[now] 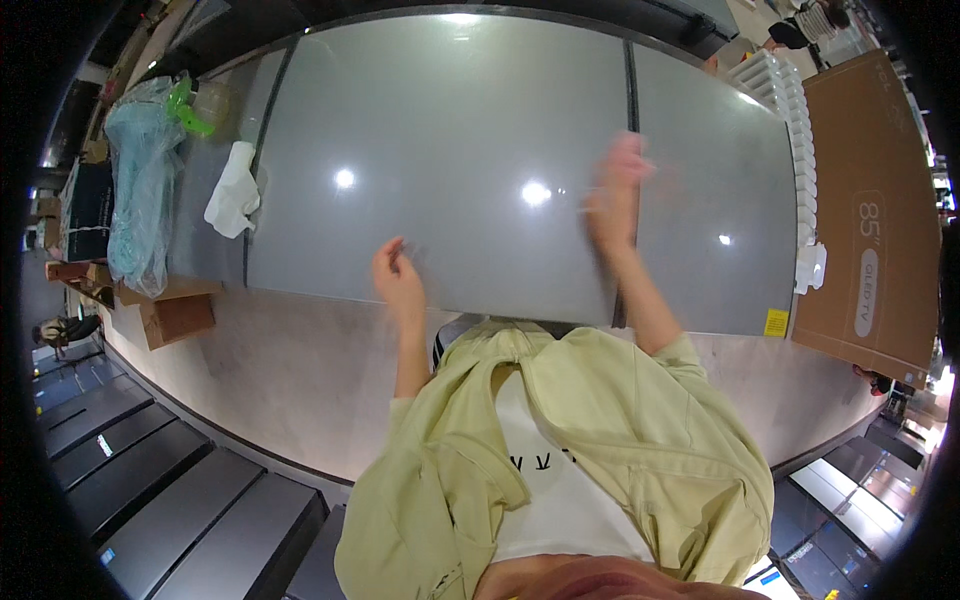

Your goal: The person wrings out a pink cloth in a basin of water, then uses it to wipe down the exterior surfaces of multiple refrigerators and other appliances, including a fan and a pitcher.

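A large glossy grey panel with dark edge strips, like a TV screen, lies flat in front of me. My left hand is over its near edge, left of the middle, with its fingers curled; anything inside them is too small to make out. My right hand is over the dark strip on the panel's right, reaching away from me and smeared by motion. A small pink piece shows at its fingers, too blurred to name. Another grey panel extends beyond that strip.
On the left lie a crumpled white cloth or bag, a clear plastic bag and a green-topped clear container. A brown carton stands below them. White foam packing and a big cardboard box line the right side.
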The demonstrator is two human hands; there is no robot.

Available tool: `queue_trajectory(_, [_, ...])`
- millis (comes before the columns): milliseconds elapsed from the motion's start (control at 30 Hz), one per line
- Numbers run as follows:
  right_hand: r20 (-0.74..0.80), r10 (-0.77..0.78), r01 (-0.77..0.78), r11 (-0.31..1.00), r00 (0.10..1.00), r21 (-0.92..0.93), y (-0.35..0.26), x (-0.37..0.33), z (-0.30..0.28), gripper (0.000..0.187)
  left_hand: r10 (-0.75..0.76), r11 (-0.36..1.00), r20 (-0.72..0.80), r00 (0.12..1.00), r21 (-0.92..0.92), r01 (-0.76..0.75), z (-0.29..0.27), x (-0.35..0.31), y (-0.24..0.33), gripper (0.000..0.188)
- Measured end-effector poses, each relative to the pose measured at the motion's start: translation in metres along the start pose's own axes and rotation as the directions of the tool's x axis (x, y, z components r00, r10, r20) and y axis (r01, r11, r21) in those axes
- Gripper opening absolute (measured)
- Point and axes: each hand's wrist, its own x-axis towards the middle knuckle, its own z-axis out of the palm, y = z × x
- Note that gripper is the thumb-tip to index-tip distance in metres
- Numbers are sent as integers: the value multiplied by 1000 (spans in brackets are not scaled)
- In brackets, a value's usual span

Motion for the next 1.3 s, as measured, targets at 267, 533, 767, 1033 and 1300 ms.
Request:
queue_trajectory(267, [436,-516,89,713,737,695,-185,-59,128,50,129,977,-5,992,-173,-127,-6,36,22,28])
queue_trajectory(533, [709,-136,-683,-440,692,583,-174,-18,34,49,-51,837,330,943,-500,221,9,29,78,27])
queue_trajectory(767, [558,-226,-578,-543,799,609,-180,-23,-1,56,-33,720,435,900,-614,323,60,12,85,28])
queue_trajectory(1033, [494,181,-476,665,850,576,-133,0,-19,48,-37,811,415,909,-519,270,83,39,106,28])
queue_trajectory(1300, [-68,81,-38,874,994,484,-131,4,-2,33,-101,689,553,827,-561,459,89,42,139,44])
